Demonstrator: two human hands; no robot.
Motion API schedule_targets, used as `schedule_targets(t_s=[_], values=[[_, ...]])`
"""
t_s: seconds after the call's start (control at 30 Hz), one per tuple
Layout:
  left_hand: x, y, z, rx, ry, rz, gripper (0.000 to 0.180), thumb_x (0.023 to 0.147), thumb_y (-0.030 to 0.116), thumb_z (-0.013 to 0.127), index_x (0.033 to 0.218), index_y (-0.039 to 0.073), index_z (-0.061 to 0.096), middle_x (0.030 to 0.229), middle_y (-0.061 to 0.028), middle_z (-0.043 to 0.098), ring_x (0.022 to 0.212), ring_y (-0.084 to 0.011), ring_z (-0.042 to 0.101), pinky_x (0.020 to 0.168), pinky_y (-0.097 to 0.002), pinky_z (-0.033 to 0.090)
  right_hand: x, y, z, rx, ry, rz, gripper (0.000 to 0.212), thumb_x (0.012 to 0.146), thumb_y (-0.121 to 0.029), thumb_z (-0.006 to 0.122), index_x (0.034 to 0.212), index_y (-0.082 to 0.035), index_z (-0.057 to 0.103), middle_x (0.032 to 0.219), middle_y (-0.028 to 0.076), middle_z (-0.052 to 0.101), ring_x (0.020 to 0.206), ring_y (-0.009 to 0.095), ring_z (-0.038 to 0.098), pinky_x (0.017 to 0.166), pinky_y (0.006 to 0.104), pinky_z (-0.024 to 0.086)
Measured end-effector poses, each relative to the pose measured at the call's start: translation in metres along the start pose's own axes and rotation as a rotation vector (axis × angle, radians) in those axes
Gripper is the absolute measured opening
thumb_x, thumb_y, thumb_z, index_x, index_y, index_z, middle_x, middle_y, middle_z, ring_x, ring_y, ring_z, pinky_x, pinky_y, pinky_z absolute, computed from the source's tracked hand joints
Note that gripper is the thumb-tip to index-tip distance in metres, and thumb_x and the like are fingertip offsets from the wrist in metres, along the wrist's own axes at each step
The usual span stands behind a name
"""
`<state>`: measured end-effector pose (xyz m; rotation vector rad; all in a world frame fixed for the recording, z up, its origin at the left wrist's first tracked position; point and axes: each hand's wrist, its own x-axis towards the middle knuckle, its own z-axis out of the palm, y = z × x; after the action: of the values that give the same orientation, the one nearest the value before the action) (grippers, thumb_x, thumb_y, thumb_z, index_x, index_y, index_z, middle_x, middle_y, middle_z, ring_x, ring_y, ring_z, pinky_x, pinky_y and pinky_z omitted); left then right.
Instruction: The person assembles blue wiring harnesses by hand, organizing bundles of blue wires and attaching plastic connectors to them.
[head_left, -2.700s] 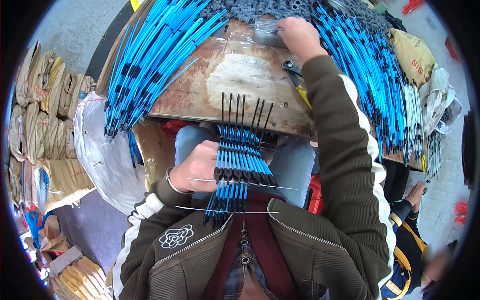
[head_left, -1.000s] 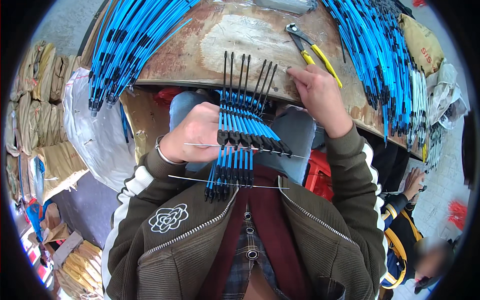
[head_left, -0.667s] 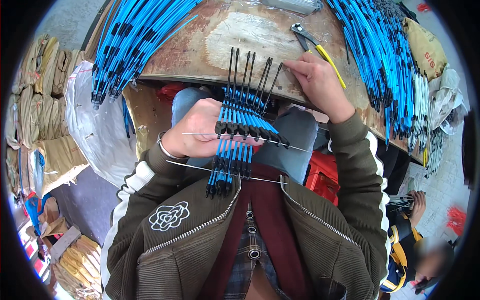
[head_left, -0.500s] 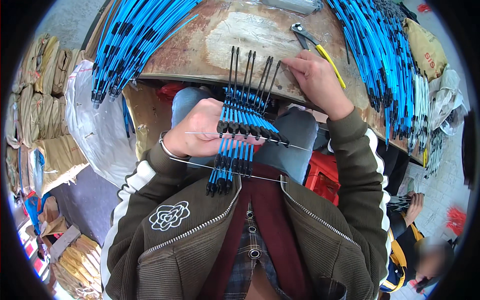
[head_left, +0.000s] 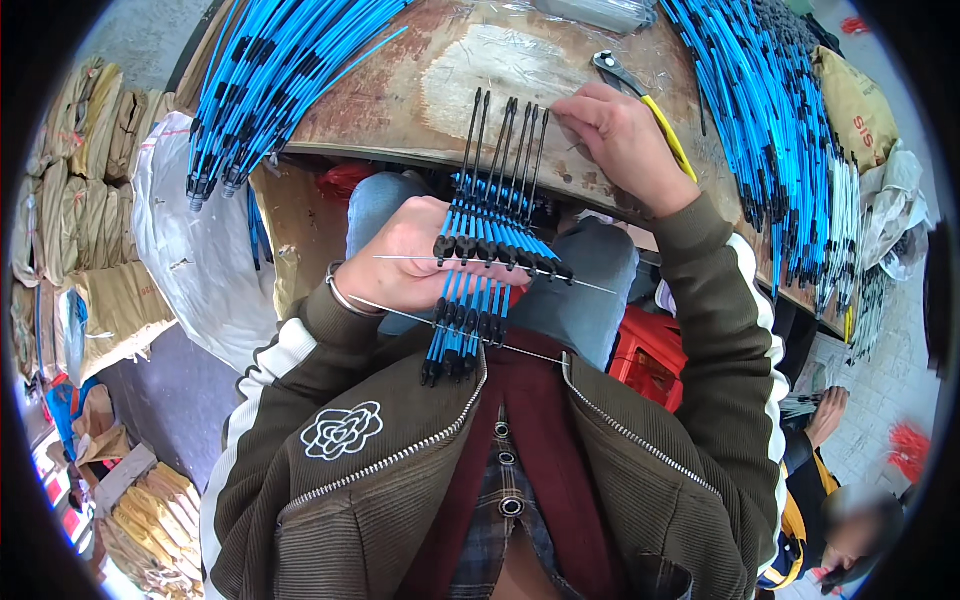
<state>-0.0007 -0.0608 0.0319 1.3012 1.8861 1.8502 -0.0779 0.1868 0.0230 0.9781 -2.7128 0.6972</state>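
Observation:
My left hand (head_left: 405, 255) is closed round a fanned row of thin blue rods (head_left: 480, 281) with black fittings, above my lap. A thin metal wire (head_left: 400, 258) runs across the row at its black joints, and a second wire (head_left: 535, 353) crosses lower, near my jacket. Long black ends (head_left: 508, 145) of the rods point up toward the table. My right hand (head_left: 625, 140) is closed in a pinch at the tip of the rightmost black end, over the table edge. Close behind that hand lie pliers with yellow handles (head_left: 672, 140).
A worn wooden table (head_left: 350, 110) spans the far side. Bundles of blue rods lie at its left (head_left: 250, 90) and right (head_left: 745, 120). Paper-wrapped packs (head_left: 85, 220) are stacked at left. A red crate (head_left: 648, 350) stands beside my lap. Another person's hand (head_left: 827, 415) is at lower right.
My right hand has moved a little left and farther away, and the rightmost black end has moved with it. The black ends stand closer together and more upright. My left hand keeps its hold.

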Motion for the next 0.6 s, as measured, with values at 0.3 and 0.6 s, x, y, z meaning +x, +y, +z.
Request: schedule_targets(t_s=[0.3, 0.6], values=[[-0.002, -0.001, -0.003, -0.103, 0.035, -0.089, 0.018, 0.083, 0.015, 0.061, 0.093, 0.001, 0.065, 0.085, -0.0112, 0.067, 0.073, -0.0253, 0.066, 0.064, -0.0299, 0.052, 0.013, 0.005, 0.004, 0.008, 0.006, -0.068, 0.011, 0.080, -0.006, 0.059, 0.089, -0.001, 0.062, 0.080, 0.012, 0.058, 0.072, 0.031, 0.059, 0.063, 0.0365, 0.048], [-0.014, -0.001, 0.004, -0.352, 0.130, -0.378, 0.015, 0.080, 0.009, 0.063, 0.094, 0.004, 0.063, 0.086, -0.0094, 0.068, 0.076, -0.0255, 0.066, 0.066, -0.0295, 0.052, 0.019, 0.005, 0.010, -0.083, -0.003, -0.146, 0.011, 0.080, -0.006, 0.058, 0.090, -0.002, 0.061, 0.081, 0.012, 0.058, 0.072, 0.032, 0.059, 0.063, 0.0376, 0.048]])
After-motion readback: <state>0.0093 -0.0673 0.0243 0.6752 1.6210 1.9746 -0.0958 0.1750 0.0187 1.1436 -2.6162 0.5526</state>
